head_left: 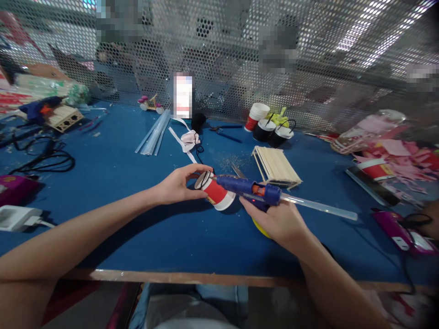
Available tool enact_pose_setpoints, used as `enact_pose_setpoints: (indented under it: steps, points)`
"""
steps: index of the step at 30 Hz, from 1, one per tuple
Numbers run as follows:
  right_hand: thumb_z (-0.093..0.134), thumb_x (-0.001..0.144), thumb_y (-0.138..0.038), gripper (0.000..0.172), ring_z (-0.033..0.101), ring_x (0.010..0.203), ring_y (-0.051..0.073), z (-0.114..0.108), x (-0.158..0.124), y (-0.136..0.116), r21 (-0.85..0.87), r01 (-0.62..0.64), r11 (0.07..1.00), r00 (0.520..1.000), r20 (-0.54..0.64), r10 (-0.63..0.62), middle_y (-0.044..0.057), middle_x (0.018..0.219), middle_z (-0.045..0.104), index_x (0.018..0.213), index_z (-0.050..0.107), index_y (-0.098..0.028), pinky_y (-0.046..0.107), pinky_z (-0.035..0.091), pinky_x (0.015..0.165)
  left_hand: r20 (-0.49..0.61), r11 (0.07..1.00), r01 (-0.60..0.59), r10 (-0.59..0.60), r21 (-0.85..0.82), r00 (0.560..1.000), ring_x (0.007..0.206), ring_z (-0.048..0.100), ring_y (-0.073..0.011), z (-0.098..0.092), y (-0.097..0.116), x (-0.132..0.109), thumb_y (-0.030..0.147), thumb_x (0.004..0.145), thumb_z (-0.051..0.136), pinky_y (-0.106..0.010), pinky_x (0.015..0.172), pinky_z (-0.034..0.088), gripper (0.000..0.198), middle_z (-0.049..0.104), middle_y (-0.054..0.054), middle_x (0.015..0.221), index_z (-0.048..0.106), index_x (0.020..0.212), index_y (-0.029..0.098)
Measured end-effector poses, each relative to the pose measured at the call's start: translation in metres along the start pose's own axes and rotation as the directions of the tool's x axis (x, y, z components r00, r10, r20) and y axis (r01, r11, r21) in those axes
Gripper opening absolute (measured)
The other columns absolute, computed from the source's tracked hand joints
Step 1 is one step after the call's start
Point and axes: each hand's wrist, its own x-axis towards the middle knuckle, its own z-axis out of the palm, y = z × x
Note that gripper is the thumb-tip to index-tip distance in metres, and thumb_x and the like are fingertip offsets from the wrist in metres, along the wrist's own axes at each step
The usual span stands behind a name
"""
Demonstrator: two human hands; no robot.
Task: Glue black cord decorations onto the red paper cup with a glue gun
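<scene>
My left hand [181, 185] grips a red and white paper cup [220, 194] near its rim, fingers on the far side and thumb on the near side. The cup is tilted, its mouth toward my left hand, and a dark cord lies at the rim. In my right hand [283, 224] is a blue glue gun [240, 183] with a long clear glue stick [322, 210] out of its back. The gun's nozzle is at the cup's rim; whether it touches is hard to tell. Behind the gun, scissors [237, 171] are partly hidden.
Several glue sticks [153, 135], white ribbon [189, 139] and pliers [224, 130] lie farther back. A small wooden-stick frame [277, 165] stands right of centre, with stacked cups [257, 114] behind it. A second glue gun [39, 109] is at left; a phone [372, 185] lies at right. Perforated metal mesh [226, 87] backs the table.
</scene>
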Motion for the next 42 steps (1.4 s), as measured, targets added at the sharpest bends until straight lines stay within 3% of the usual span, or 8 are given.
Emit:
enact_pose_setpoints:
  steps: [6, 14, 21, 26, 38, 42]
  points:
    - [0.048, 0.081, -0.032, 0.023, 0.063, 0.067, 0.024, -0.001, 0.0, 0.003, -0.008, 0.017, 1.0, 0.999, 0.045, -0.017, 0.007, 0.056, 0.06, 0.082, 0.068, -0.019, 0.035, 0.049, 0.06, -0.001, 1.0, -0.008, 0.008, -0.005, 1.0, 0.11, 0.054, -0.0236, 0.0, 0.0, 0.0, 0.022, 0.07, 0.07, -0.04, 0.097, 0.043, 0.053, 0.055, -0.013, 0.122, 0.05, 0.118, 0.014]
    - [0.047, 0.08, -0.033, 0.022, 0.063, 0.065, 0.024, 0.001, -0.002, -0.005, 0.059, -0.091, 0.994, 0.996, 0.002, 0.091, 0.009, 0.068, 0.064, 0.08, 0.065, -0.019, 0.035, 0.049, 0.058, -0.011, 1.0, -0.003, 0.003, 0.001, 1.0, 0.108, 0.055, -0.0228, 0.001, 0.0, 0.0, 0.024, 0.07, 0.07, -0.038, 0.095, 0.045, 0.053, 0.056, -0.012, 0.12, 0.05, 0.118, 0.015]
    - [0.049, 0.081, -0.027, 0.011, 0.06, 0.061, 0.018, 0.0, -0.005, -0.009, 0.198, -0.149, 0.969, 0.985, 0.118, 0.127, 0.003, 0.07, 0.064, 0.08, 0.059, -0.021, 0.028, 0.046, 0.054, -0.024, 0.999, 0.017, -0.016, 0.032, 1.0, 0.106, 0.057, -0.0217, 0.001, -0.002, 0.001, 0.025, 0.069, 0.07, -0.038, 0.094, 0.046, 0.055, 0.057, -0.013, 0.119, 0.049, 0.118, 0.014]
    - [0.054, 0.079, -0.026, 0.006, 0.062, 0.065, 0.016, 0.003, -0.008, -0.011, 0.202, -0.194, 0.96, 0.981, 0.068, 0.184, 0.001, 0.072, 0.064, 0.079, 0.057, -0.021, 0.025, 0.046, 0.056, -0.046, 0.998, 0.042, -0.04, 0.042, 0.998, 0.104, 0.058, -0.0211, 0.002, -0.002, 0.001, 0.025, 0.068, 0.07, -0.038, 0.094, 0.046, 0.055, 0.059, -0.012, 0.117, 0.049, 0.117, 0.014]
    - [0.053, 0.079, -0.022, 0.005, 0.058, 0.055, 0.013, 0.002, -0.009, -0.015, 0.136, -0.107, 0.985, 0.992, 0.081, 0.097, -0.001, 0.064, 0.061, 0.075, 0.056, -0.021, 0.023, 0.042, 0.051, -0.061, 0.997, 0.055, -0.052, 0.057, 0.997, 0.103, 0.058, -0.021, 0.003, -0.002, 0.001, 0.028, 0.069, 0.069, -0.04, 0.094, 0.045, 0.055, 0.059, -0.012, 0.117, 0.05, 0.118, 0.015]
    - [0.054, 0.078, -0.022, 0.002, 0.059, 0.058, 0.014, 0.002, -0.01, -0.015, 0.136, -0.086, 0.987, 0.996, 0.034, 0.082, -0.001, 0.066, 0.062, 0.078, 0.056, -0.02, 0.024, 0.043, 0.054, -0.064, 0.997, 0.044, -0.04, 0.058, 0.997, 0.104, 0.058, -0.0214, 0.003, -0.001, 0.001, 0.028, 0.068, 0.07, -0.039, 0.093, 0.046, 0.055, 0.058, -0.012, 0.118, 0.05, 0.118, 0.015]
